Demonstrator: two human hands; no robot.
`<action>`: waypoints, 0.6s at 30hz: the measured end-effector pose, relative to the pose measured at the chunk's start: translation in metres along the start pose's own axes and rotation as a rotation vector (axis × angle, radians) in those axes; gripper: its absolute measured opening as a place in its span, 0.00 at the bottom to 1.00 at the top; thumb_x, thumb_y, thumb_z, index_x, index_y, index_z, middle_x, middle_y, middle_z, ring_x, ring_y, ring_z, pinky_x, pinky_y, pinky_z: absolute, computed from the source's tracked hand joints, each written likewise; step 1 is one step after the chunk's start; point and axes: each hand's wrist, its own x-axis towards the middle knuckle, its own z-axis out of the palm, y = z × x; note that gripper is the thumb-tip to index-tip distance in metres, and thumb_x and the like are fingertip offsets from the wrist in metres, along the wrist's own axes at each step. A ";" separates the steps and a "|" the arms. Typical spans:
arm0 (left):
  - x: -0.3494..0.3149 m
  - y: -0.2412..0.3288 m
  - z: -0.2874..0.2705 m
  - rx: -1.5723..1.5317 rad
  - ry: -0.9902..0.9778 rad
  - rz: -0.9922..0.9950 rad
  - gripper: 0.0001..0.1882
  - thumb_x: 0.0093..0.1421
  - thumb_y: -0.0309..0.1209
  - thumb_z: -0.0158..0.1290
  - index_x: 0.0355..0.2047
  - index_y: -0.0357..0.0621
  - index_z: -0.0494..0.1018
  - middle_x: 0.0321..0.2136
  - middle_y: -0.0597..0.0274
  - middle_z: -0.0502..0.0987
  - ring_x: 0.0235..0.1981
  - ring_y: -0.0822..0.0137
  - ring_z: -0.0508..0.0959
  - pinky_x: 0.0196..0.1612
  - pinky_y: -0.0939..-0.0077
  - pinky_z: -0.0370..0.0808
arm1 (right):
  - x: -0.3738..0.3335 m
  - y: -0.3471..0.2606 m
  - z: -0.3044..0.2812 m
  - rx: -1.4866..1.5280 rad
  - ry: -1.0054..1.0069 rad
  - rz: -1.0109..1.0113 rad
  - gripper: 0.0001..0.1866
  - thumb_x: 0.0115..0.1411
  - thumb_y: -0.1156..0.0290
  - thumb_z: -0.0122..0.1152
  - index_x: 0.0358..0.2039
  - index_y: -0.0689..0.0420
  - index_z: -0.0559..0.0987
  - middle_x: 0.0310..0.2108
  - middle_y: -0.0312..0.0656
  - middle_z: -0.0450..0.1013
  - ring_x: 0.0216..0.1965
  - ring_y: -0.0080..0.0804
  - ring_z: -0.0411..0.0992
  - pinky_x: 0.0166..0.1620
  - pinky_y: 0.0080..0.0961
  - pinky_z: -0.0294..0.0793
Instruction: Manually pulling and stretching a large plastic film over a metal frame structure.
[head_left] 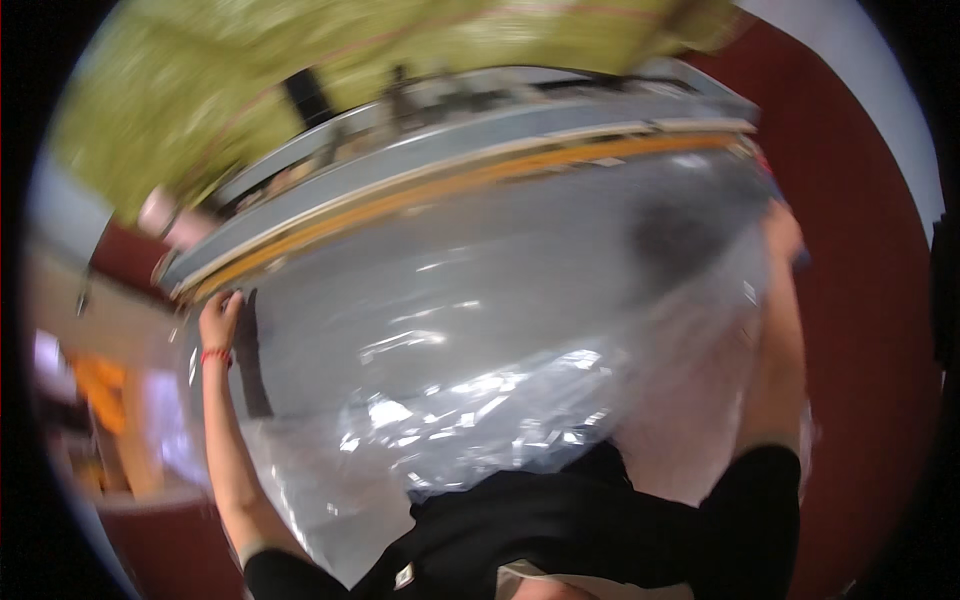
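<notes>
A wide, clear plastic sheet (480, 400) stretches over a grey tabletop (540, 240) and hangs toward my body, creased and shiny at the near side. My left hand (220, 318), with a red band at the wrist, is closed on the sheet near the table's left corner. Beside it a dark strip (257, 355) runs toward me. At the far right corner my right hand (783, 232) is blurred, its fingers curled at the sheet's edge. Something blue and red, too smeared to name, shows by that hand.
An orange-yellow strip (450, 180) and a grey raised ledge (440, 150) bound the table's far side. Small blurred items and a black upright object (307, 97) stand there. A pink cylinder (175, 218) is at the left end. Yellow-green sheeting (400, 40) hangs behind; the floor (860, 330) is dark red.
</notes>
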 end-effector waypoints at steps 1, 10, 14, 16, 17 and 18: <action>0.001 0.032 0.015 -0.216 0.032 0.099 0.21 0.52 0.41 0.51 0.39 0.36 0.70 0.34 0.58 0.75 0.35 0.69 0.73 0.40 0.75 0.68 | 0.006 -0.002 0.004 -0.021 -0.022 -0.031 0.15 0.55 0.61 0.40 0.36 0.51 0.74 0.37 0.44 0.71 0.37 0.45 0.69 0.39 0.38 0.67; -0.175 0.470 0.143 -0.955 -1.107 0.785 0.25 0.55 0.33 0.49 0.51 0.37 0.59 0.49 0.56 0.64 0.51 0.66 0.63 0.52 0.74 0.60 | 0.009 0.040 0.015 0.357 0.152 0.090 0.17 0.56 0.55 0.42 0.27 0.57 0.70 0.27 0.55 0.70 0.32 0.56 0.67 0.33 0.48 0.64; -0.236 0.533 0.196 -1.058 -1.149 0.583 0.26 0.52 0.33 0.51 0.50 0.34 0.60 0.47 0.55 0.65 0.48 0.68 0.66 0.49 0.77 0.63 | 0.007 0.036 0.014 0.359 0.153 0.099 0.17 0.56 0.55 0.42 0.27 0.57 0.70 0.27 0.55 0.70 0.32 0.56 0.67 0.33 0.48 0.64; -0.250 0.528 0.207 -0.820 -1.646 0.607 0.24 0.51 0.30 0.52 0.48 0.34 0.62 0.42 0.57 0.70 0.41 0.71 0.70 0.44 0.79 0.67 | 0.004 0.032 0.019 0.358 0.133 0.098 0.17 0.56 0.54 0.42 0.27 0.56 0.70 0.27 0.54 0.70 0.32 0.56 0.67 0.34 0.48 0.65; -0.263 0.517 0.191 -0.758 -1.776 0.596 0.21 0.51 0.29 0.51 0.46 0.35 0.64 0.39 0.59 0.72 0.38 0.72 0.71 0.42 0.79 0.68 | 0.004 0.029 0.017 0.381 0.132 0.092 0.17 0.56 0.54 0.42 0.27 0.56 0.70 0.27 0.54 0.70 0.32 0.56 0.67 0.34 0.48 0.65; -0.278 0.503 0.173 -0.695 -1.902 0.574 0.19 0.50 0.27 0.50 0.44 0.36 0.67 0.36 0.61 0.73 0.35 0.73 0.72 0.40 0.79 0.69 | 0.005 0.028 0.014 0.405 0.150 0.094 0.18 0.56 0.54 0.42 0.27 0.56 0.70 0.27 0.54 0.70 0.32 0.56 0.67 0.34 0.47 0.65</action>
